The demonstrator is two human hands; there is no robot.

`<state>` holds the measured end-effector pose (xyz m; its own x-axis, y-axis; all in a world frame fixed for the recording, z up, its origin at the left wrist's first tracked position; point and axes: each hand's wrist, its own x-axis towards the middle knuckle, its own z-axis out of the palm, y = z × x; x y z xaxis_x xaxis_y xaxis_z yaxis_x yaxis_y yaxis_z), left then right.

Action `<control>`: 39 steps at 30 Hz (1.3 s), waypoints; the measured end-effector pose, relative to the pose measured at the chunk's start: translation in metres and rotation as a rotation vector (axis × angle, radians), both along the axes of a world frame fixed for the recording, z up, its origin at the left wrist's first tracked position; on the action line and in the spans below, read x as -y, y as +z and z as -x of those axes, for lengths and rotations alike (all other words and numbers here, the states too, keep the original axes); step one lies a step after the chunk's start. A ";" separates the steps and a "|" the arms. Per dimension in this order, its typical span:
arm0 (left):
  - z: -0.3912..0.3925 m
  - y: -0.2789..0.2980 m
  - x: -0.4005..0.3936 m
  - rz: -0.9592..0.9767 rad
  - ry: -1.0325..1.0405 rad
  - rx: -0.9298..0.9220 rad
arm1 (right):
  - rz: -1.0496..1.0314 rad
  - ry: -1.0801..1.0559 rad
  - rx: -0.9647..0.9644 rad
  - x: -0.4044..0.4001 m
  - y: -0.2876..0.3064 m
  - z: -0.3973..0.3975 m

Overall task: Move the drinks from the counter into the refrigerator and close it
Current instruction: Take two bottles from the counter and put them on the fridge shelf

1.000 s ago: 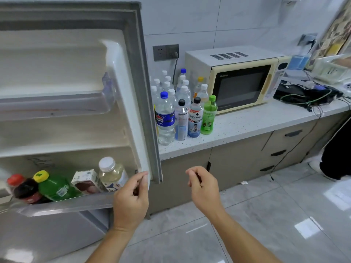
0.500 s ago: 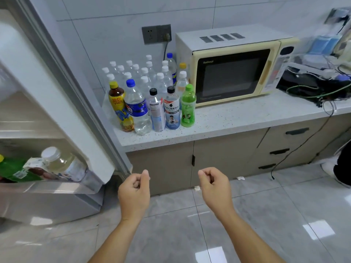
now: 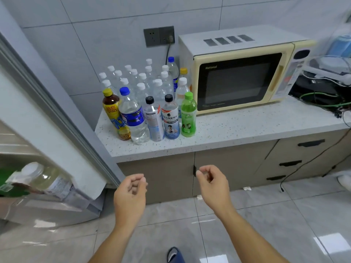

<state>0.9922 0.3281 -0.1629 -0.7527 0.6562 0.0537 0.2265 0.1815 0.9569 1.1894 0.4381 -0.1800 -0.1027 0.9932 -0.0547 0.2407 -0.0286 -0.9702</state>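
Left hand (image 3: pixel 131 194), right hand (image 3: pixel 212 182): loosely curled, empty, below counter (image 3: pixel 247 130) edge. Drinks: front row upright on counter, green bottle (image 3: pixel 188 114) nearest microwave (image 3: pixel 239 73). Refrigerator door (image 3: pixel 57 130) open. Advised: grasp mid-body, lift straight.

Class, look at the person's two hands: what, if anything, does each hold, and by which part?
Nothing is held. The left hand and the right hand hang loosely curled and empty below the white speckled counter.

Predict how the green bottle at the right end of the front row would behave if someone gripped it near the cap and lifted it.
The green bottle looks full, so probably heavy for its size. It is tall and narrow, so a sideways nudge could tip it toward the neighbouring black-capped bottle. Its smooth plastic wrap may be slippery.
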 end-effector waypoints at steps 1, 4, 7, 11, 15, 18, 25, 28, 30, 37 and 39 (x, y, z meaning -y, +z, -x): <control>0.001 0.002 -0.010 -0.008 -0.002 0.015 | -0.002 0.004 0.011 -0.010 0.002 0.003; 0.004 0.012 -0.047 -0.016 -0.032 -0.013 | -0.007 0.033 0.059 -0.047 0.014 0.015; 0.010 0.025 -0.085 -0.026 -0.096 -0.083 | -0.007 0.040 0.102 -0.086 0.026 0.031; 0.026 0.043 -0.126 -0.018 -0.141 -0.208 | -0.049 0.041 0.160 -0.133 0.037 0.054; 0.046 0.047 -0.161 -0.052 -0.171 -0.272 | -0.120 -0.004 0.224 -0.171 0.033 0.074; 0.056 0.042 -0.174 -0.052 -0.136 -0.264 | -0.126 -0.035 0.217 -0.189 0.027 0.087; 0.061 0.041 -0.195 -0.055 -0.124 -0.378 | -0.129 -0.007 0.134 -0.219 0.018 0.106; 0.060 0.041 -0.198 -0.031 -0.100 -0.373 | -0.128 0.042 0.107 -0.226 0.012 0.108; 0.059 0.041 -0.201 -0.016 -0.085 -0.373 | -0.132 0.059 0.107 -0.231 0.012 0.108; 0.054 0.050 -0.208 -0.048 -0.087 -0.474 | -0.149 -0.019 0.099 -0.246 0.006 0.086; 0.059 0.056 -0.212 -0.038 -0.087 -0.543 | -0.144 -0.033 0.095 -0.255 0.007 0.079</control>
